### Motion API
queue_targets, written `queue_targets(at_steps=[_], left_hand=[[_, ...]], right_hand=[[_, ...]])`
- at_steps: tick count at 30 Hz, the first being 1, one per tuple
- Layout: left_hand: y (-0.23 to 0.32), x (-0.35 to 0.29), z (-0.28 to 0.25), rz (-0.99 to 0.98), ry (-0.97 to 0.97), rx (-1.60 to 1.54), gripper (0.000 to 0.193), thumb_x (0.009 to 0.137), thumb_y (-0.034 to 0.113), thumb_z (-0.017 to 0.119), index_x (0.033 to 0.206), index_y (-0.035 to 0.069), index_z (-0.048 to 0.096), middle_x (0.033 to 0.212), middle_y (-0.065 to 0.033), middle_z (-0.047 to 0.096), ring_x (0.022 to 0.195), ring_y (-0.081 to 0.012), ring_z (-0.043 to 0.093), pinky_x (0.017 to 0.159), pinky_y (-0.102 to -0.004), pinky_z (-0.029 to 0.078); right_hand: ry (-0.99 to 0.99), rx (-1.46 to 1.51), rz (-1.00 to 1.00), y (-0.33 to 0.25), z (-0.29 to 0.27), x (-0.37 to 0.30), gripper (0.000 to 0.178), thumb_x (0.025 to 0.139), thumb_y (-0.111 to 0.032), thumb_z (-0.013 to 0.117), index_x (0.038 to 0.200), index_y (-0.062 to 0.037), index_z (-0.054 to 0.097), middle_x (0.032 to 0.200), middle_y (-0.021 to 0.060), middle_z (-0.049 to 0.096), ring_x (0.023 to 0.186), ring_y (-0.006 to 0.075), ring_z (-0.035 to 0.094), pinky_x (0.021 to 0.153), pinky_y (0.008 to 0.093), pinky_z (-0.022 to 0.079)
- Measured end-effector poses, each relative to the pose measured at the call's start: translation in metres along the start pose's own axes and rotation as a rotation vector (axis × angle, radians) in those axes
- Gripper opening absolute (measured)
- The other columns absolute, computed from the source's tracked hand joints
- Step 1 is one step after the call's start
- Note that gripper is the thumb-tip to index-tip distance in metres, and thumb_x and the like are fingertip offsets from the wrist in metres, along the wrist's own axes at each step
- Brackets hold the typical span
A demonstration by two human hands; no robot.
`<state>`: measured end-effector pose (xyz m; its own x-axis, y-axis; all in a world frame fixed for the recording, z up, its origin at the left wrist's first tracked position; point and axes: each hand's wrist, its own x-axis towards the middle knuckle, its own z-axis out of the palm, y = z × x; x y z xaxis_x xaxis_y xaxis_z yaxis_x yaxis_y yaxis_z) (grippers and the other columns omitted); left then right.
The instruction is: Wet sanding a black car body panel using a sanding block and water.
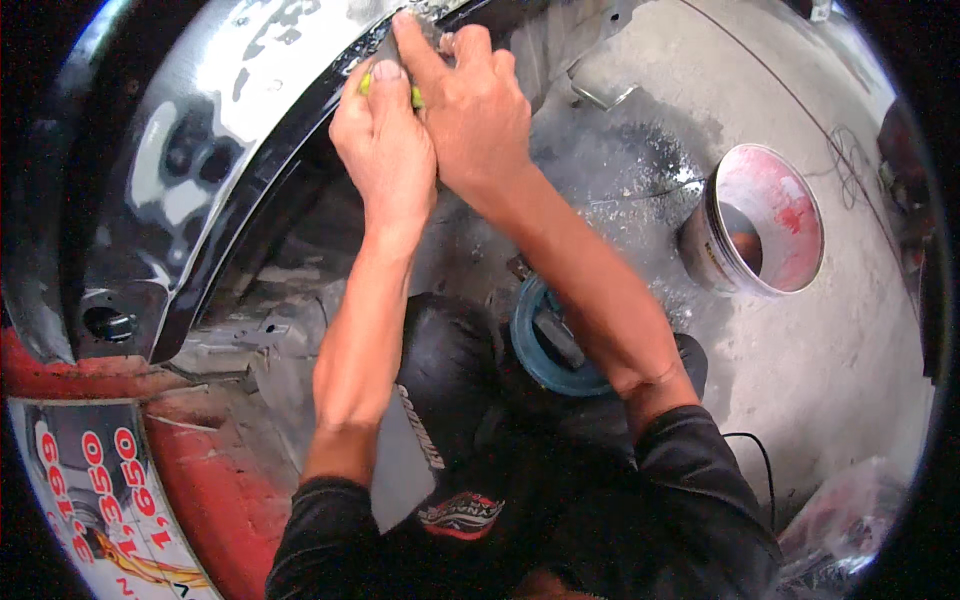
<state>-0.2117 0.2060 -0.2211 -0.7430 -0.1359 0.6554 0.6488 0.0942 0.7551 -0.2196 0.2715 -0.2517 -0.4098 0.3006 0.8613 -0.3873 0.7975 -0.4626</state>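
Both my hands work together on the upper edge of a glossy black car body panel (165, 200), which has bare whitish patches. My left hand (385, 150) is closed, its thumb pressed on a small yellow-green pad (416, 97) that shows on both sides of the thumb. A thin grey piece lies just beyond the thumb; its kind is unclear. Touching the left one, my right hand (480, 115) has its index finger stretched along the panel's edge and the other fingers curled. What those curled fingers grip is hidden.
A pale bucket (790, 185) with red stains inside stands on the grey concrete floor (840, 350) to the right. Beside my legs is a blue round basin (525, 350) holding a dark block (558, 340). A printed sheet (75, 500) lies at lower left, near a red surface (215, 490).
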Motion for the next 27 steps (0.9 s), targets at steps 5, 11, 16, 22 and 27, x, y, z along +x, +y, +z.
queue_targets(at_steps=[5, 11, 16, 22, 27], left_hand=[[-0.005, -0.002, -0.004, 0.005, -0.005, -0.004, 0.025, 0.109, 0.013, 0.052, 0.113, -0.008, 0.066, 0.085, -0.0006, 0.062, 0.076, -0.0051, 0.05, 0.067, -0.0257, 0.044], [-0.011, -0.007, -0.009, 0.03, -0.004, 0.022, 0.026, 0.109, 0.014, 0.053, 0.112, -0.007, 0.067, 0.086, 0.0006, 0.063, 0.077, -0.0058, 0.051, 0.068, -0.0262, 0.046], [-0.001, 0.003, -0.01, 0.038, 0.0, 0.02, 0.026, 0.109, 0.014, 0.053, 0.104, -0.007, 0.067, 0.084, 0.001, 0.063, 0.076, -0.0058, 0.05, 0.068, -0.0267, 0.045], [0.02, 0.024, -0.011, -0.107, -0.061, 0.051, 0.025, 0.107, 0.016, 0.053, 0.099, -0.006, 0.064, 0.085, -0.0029, 0.062, 0.079, -0.01, 0.052, 0.072, -0.0304, 0.047], [0.014, 0.013, -0.011, 0.029, -0.107, 0.206, 0.027, 0.108, 0.015, 0.05, 0.11, -0.007, 0.066, 0.094, -0.0036, 0.065, 0.083, -0.0096, 0.055, 0.075, -0.0279, 0.048]], right_hand=[[0.026, 0.037, -0.043, 0.003, 0.003, 0.0, 0.049, 0.089, -0.029, 0.069, 0.138, -0.0228, 0.066, 0.101, 0.0098, 0.053, 0.081, 0.0306, 0.056, 0.066, 0.0438, 0.053], [0.015, 0.012, -0.078, 0.006, 0.006, -0.006, 0.05, 0.089, -0.026, 0.068, 0.139, -0.0218, 0.065, 0.098, 0.0095, 0.052, 0.079, 0.0307, 0.054, 0.063, 0.044, 0.05], [0.074, 0.001, -0.017, -0.006, 0.011, 0.001, 0.051, 0.088, -0.025, 0.068, 0.139, -0.0188, 0.064, 0.097, 0.0105, 0.052, 0.078, 0.0319, 0.055, 0.061, 0.0433, 0.051], [-0.063, -0.029, 0.077, -0.02, -0.01, 0.031, 0.047, 0.099, -0.024, 0.058, 0.146, -0.0153, 0.057, 0.101, 0.0149, 0.054, 0.085, 0.0349, 0.06, 0.072, 0.0454, 0.055], [-0.176, -0.038, 0.033, -0.01, -0.01, 0.01, 0.051, 0.099, -0.024, 0.059, 0.149, -0.015, 0.055, 0.101, 0.0147, 0.055, 0.085, 0.0349, 0.062, 0.072, 0.0445, 0.056]])
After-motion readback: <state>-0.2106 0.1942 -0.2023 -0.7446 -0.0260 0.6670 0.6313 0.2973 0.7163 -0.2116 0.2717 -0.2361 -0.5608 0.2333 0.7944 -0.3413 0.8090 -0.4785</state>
